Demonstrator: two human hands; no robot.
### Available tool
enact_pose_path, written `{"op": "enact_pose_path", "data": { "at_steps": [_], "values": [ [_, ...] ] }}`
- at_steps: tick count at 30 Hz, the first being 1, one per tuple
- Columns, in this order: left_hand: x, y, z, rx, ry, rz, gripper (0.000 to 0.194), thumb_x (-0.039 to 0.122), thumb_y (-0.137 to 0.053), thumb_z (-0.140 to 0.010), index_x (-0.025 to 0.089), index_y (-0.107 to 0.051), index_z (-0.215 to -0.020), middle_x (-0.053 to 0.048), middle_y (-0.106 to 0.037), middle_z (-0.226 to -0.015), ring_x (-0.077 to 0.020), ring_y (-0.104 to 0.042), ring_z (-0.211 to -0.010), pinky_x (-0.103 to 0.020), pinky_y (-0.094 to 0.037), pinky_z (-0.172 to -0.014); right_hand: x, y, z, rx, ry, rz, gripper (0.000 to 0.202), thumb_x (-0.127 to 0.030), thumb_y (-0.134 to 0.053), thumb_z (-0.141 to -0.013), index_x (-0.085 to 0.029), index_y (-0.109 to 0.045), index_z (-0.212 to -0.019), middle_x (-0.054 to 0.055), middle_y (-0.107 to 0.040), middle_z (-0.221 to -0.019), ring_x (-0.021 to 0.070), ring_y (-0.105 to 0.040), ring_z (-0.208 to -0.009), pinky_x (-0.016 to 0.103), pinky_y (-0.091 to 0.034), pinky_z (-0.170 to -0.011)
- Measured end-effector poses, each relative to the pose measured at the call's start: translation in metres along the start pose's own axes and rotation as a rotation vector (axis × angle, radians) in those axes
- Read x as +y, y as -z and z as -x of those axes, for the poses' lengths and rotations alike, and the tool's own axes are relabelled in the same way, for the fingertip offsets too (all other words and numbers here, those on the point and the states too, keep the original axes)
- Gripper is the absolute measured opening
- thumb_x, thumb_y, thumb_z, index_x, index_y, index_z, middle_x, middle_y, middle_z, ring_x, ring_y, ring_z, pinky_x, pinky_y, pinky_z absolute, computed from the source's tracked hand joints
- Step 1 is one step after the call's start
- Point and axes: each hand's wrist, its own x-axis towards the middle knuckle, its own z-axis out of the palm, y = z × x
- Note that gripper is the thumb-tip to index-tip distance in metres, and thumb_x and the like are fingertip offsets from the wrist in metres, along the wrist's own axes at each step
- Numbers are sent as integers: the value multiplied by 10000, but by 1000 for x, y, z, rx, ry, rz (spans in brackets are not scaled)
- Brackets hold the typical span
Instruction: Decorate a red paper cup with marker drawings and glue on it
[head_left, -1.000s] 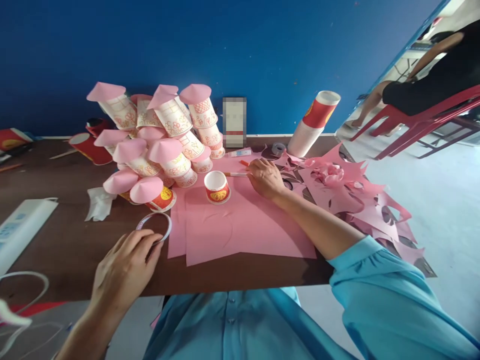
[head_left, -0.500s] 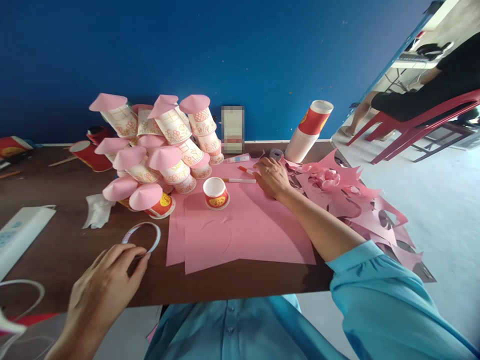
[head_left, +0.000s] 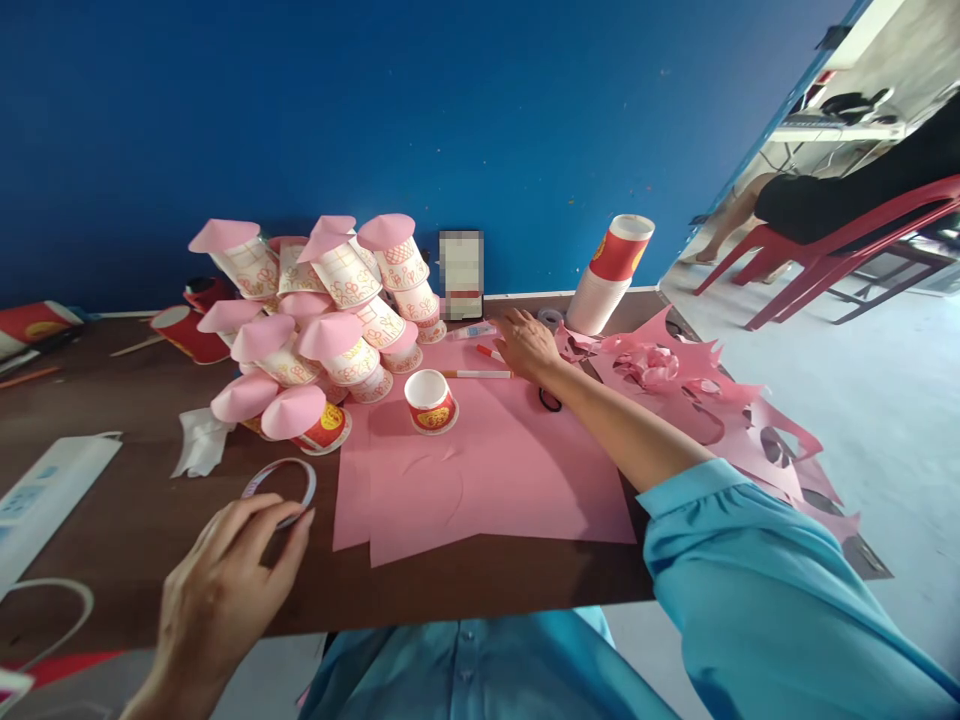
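My left hand (head_left: 232,575) pinches the near edge of a white tape ring (head_left: 306,480) above the table's front left. Farther off, my right hand (head_left: 529,345) rests at the back of the pink paper (head_left: 510,460), close to a red-capped pen (head_left: 489,352) and a glue tube (head_left: 471,332); whether its fingers hold anything is hidden. A dark loop, perhaps a scissor handle (head_left: 550,400), shows beside my right wrist. On the pink sheets stands a red and white paper cup (head_left: 431,402), upright, with an orange and white marker (head_left: 478,374) behind it.
Several cups with pink cone tops (head_left: 330,337) are piled at the back left. A cup stack (head_left: 611,275) and a phone (head_left: 461,275) stand by the wall. Pink scraps (head_left: 712,400) cover the right side. A power strip (head_left: 45,500) lies left; a person sits beyond.
My right hand has shifted slightly left and back, and the dark loop now shows by its wrist. The left hand still has the tape ring. The whole view has tilted a little.
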Motion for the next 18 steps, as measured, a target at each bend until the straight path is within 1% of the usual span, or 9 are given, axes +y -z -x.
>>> {"op": "enact_pose_path", "data": {
  "at_steps": [2, 3, 5, 9, 11, 12, 14, 16, 18],
  "values": [
    [12, -2, -11, 29, -49, 22, 116, 232, -725, -1089, 328, -712, -1152, -26, -811, -1068, -273, -838, -893, -401, -627, -778, -2, -3, -5, 3, 18, -10, 489, -147, -554, -1101, -238, -745, -1542, 172, -737, -1560, 369, -635, -1425, 512, -576, -1183],
    [17, -4, -17, 77, -102, 61, 93, 224, -745, -1088, 303, -725, -1133, -26, -812, -1034, -247, -827, -851, -375, -621, -768, -2, -5, -7, 3, 26, -15, 496, -136, -546, -1096, -240, -746, -1538, 170, -738, -1561, 368, -629, -1424, 521, -567, -1194],
    [27, -8, -31, 32, -137, 140, 109, 168, -730, -1099, 261, -735, -1154, -40, -820, -1055, -229, -848, -945, -332, -631, -841, -3, -9, -9, 5, 37, -22, 498, -114, -536, -1090, -237, -756, -1519, 172, -748, -1547, 369, -618, -1419, 545, -549, -1213],
    [43, -15, -70, 23, -217, 302, 84, 149, -735, -1096, 230, -754, -1105, -32, -815, -1028, -196, -836, -925, -293, -640, -903, -1, -16, -11, 20, 29, -40, 443, -109, -543, -1101, -220, -792, -1450, 183, -769, -1479, 364, -612, -1414, 552, -528, -1231],
    [50, -16, -93, 24, -225, 376, 85, 147, -737, -1089, 229, -761, -1085, -24, -801, -1015, -175, -823, -909, -256, -628, -816, 1, -18, -12, 33, 21, -59, 381, -128, -579, -1097, -204, -826, -1377, 188, -777, -1434, 365, -623, -1398, 531, -536, -1221],
    [54, -17, -104, 12, -223, 429, 109, 126, -723, -1086, 228, -763, -1088, -20, -788, -1009, -168, -813, -898, -254, -634, -814, 2, -19, -13, 42, 18, -73, 354, -135, -595, -1090, -191, -840, -1339, 195, -778, -1413, 371, -632, -1385, 524, -542, -1210],
    [61, -19, -125, 12, -205, 538, 124, 100, -732, -1073, 221, -756, -1086, -9, -767, -1005, -133, -766, -809, -238, -623, -749, 5, -18, -13, 73, 17, -110, 339, -139, -595, -1081, -164, -848, -1305, 217, -777, -1396, 385, -648, -1362, 521, -553, -1192],
    [66, -25, -141, 49, -175, 607, 133, 86, -744, -1062, 216, -746, -1088, -5, -753, -1027, -96, -698, -722, -226, -604, -688, 8, -16, -11, 120, 22, -159, 376, -140, -554, -1091, -144, -824, -1352, 237, -767, -1428, 392, -656, -1364, 523, -556, -1188],
    [69, -36, -150, 105, -166, 640, 146, 79, -771, -1040, 216, -745, -1084, 1, -730, -1035, -80, -664, -703, -221, -600, -676, 12, -14, -9, 170, 31, -222, 406, -163, -520, -1110, -143, -779, -1423, 237, -763, -1460, 389, -665, -1374, 515, -562, -1181]
  ]
}}
